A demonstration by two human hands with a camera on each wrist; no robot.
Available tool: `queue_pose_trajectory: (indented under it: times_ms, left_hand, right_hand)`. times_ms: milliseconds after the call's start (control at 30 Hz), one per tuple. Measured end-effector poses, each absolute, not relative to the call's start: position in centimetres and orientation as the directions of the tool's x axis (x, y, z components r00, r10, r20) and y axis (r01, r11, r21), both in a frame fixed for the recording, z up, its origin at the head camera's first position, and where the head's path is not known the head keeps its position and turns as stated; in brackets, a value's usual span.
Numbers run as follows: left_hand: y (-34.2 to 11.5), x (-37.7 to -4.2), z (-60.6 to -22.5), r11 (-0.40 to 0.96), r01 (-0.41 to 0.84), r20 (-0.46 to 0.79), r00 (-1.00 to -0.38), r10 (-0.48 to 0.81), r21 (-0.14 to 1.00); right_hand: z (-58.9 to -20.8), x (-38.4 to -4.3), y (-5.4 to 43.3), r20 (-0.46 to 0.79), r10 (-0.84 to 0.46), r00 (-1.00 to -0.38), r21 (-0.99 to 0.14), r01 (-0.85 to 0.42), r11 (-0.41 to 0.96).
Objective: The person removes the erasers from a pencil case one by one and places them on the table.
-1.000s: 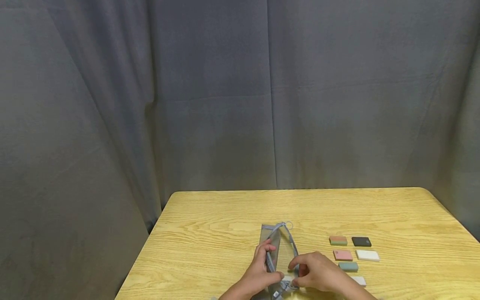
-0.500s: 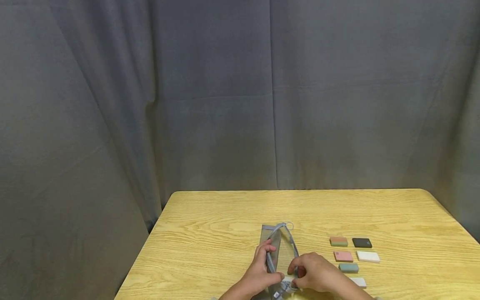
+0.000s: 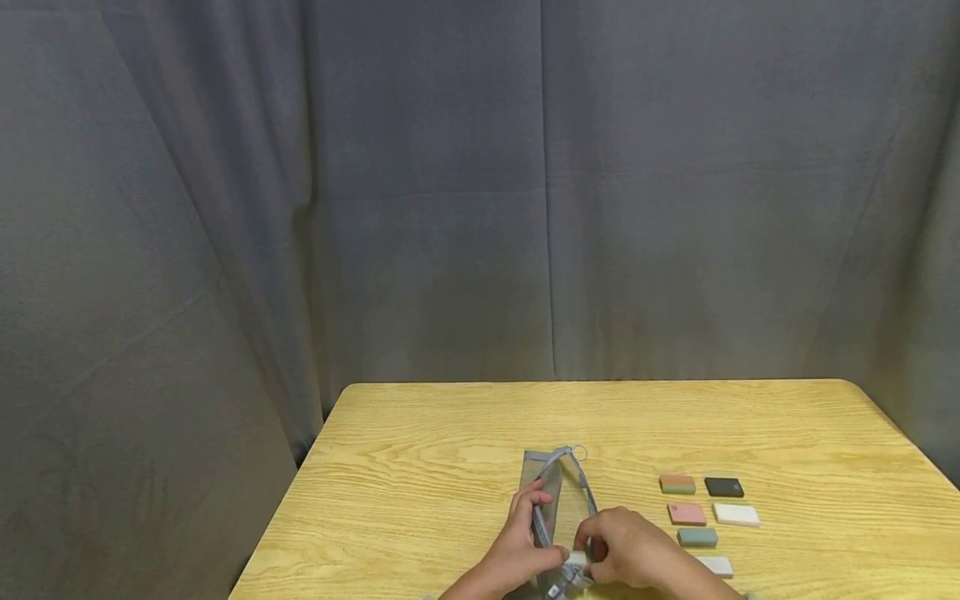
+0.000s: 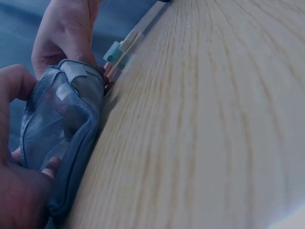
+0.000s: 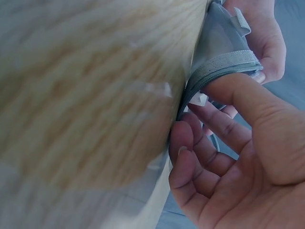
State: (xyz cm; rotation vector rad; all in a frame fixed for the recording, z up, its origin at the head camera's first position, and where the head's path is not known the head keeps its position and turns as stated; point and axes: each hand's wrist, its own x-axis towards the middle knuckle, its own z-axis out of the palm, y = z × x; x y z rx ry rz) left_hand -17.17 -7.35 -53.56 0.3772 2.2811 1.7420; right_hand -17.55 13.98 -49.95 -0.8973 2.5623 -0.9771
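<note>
A grey-blue mesh zip pouch (image 3: pixel 553 500) lies with its zipped mouth spread apart. My left hand (image 3: pixel 521 533) grips its left side, thumb toward the near end and fingertips over the zip edge. At the right edge of the mouth is my right hand (image 3: pixel 630 546), thumb and index finger bent in past the zip. A small white block, eraser-like (image 3: pixel 576 557), shows between the hands, and in the right wrist view the white block (image 5: pixel 198 99) sits between thumb and index finger. The thumb tip is hidden behind the zip edge (image 5: pixel 224 67).
Right of the pouch lie several small blocks: an orange-and-green one (image 3: pixel 677 484), a black one (image 3: pixel 723 487), a pink one (image 3: pixel 686 514), a white one (image 3: pixel 737 514) and a teal one (image 3: pixel 697 537). Another white block (image 3: pixel 716 567) is partly covered by the right forearm. A grey curtain (image 3: pixel 435 208) hangs behind the wooden table (image 3: pixel 420 450).
The right hand's thumb and fingers have shifted slightly at the pouch mouth. The left hand, the pouch and the blocks on the table stay as they were.
</note>
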Motion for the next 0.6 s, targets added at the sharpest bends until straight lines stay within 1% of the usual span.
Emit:
queue_pose_trajectory:
  times_ms: [133, 400, 600]
  left_hand:
    - [-7.34, -17.06, -53.53, 0.242, 0.057, -0.035, -0.933, 0.358, 0.969]
    - [-7.40, -16.89, -53.22, 0.245, 0.066, -0.027, -0.934, 0.356, 0.967]
    - [-7.36, -17.08, -53.37, 0.241, 0.054, -0.038, -0.932, 0.360, 0.969]
  right_hand:
    - [-49.94, -17.55, 14.01, -0.010, -0.632, -0.775, -0.662, -0.468, 0.584]
    - [-49.79, -17.52, 14.06, 0.015, -0.614, -0.790, -0.645, -0.476, 0.598]
    - [-49.48, -17.63, 14.37, -0.002, -0.602, -0.799, -0.666, -0.448, 0.597]
